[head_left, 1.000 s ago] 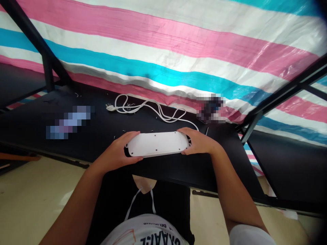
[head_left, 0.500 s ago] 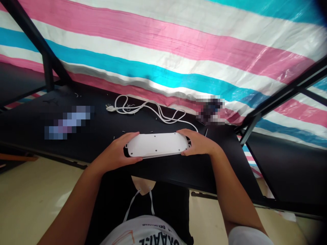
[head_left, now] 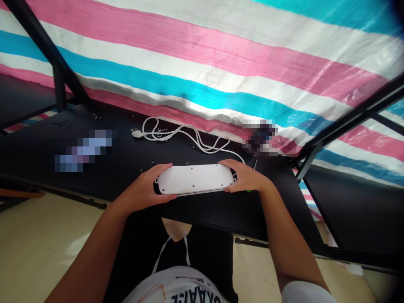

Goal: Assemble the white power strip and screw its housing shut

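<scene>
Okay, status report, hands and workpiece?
Left hand and right hand gripping white casing, one at each end. White cable loosely looped behind. Nothing blocking visibly.

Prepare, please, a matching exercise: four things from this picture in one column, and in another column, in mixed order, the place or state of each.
Things
1. Long white plastic casing
2. White plastic plug of the cable
3. Pink, white and blue striped sheet
4. Bare left hand

Places or states
A. Behind the black table, as a backdrop
B. Wrapped around one end of the casing
C. Shows small dark round marks on its face
D. Lies on the table, beyond the casing

Pairs: 1-C, 2-D, 3-A, 4-B
</scene>
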A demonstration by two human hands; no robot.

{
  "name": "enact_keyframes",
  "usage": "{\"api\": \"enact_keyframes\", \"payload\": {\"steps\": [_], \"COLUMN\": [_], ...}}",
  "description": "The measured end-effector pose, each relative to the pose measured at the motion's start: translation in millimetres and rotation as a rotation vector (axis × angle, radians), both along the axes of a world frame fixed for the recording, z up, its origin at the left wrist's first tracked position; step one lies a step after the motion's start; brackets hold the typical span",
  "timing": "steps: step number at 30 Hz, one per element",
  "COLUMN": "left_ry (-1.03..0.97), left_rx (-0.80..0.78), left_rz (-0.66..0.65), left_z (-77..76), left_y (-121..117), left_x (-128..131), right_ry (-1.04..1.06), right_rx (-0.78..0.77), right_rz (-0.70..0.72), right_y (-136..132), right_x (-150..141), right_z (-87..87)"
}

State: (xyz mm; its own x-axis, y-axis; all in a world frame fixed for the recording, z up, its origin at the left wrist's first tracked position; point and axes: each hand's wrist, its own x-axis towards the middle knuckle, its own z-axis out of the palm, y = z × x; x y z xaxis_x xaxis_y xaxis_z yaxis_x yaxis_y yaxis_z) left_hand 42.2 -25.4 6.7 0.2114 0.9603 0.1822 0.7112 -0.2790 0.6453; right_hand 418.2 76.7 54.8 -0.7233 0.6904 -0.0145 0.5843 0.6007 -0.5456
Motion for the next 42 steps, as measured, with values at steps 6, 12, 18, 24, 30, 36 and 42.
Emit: {"api": "enact_keyframes", "payload": {"steps": [6,12,18,24,30,36,42], "left_ry": [-0.01,0.004,0.016,0.01,-0.01,-0.048,-0.064], "left_rx": [0.004,0.042,0.068,0.071,0.051,0.064,0.068], "left_rz": [-0.024,-0.042,-0.059,-0.063,-0.07,-0.061,-0.065], "left_z": [1.8,-2.2,-4.1,-1.7,-2.8,-6.5,-6.0], "left_y": [1.6,1.3,0.0,0.7,1.0,1.3,-0.9], "left_x": [0.3,-0.6,-0.7,1.7,0.9,-3.0,-3.1], "right_ry": [-0.005,-0.031,-0.079,-0.029,0.027,0.038,0.041], "right_rx": [-0.001,0.012,0.086,0.074,0.049,0.04,0.038], "right_rz": [0.008,0.034,0.025,0.03,0.037,0.024,0.016], "right_y": [1.8,-1.7,-7.1,-6.5,-0.5,-0.4,-1.5], "right_x": [2.2,-1.8,-12.9,-14.9,-13.3,-14.3,-14.7], "right_z": [-1.8,-4.3,-4.5,-0.6,-6.0,-7.7,-7.0]}}
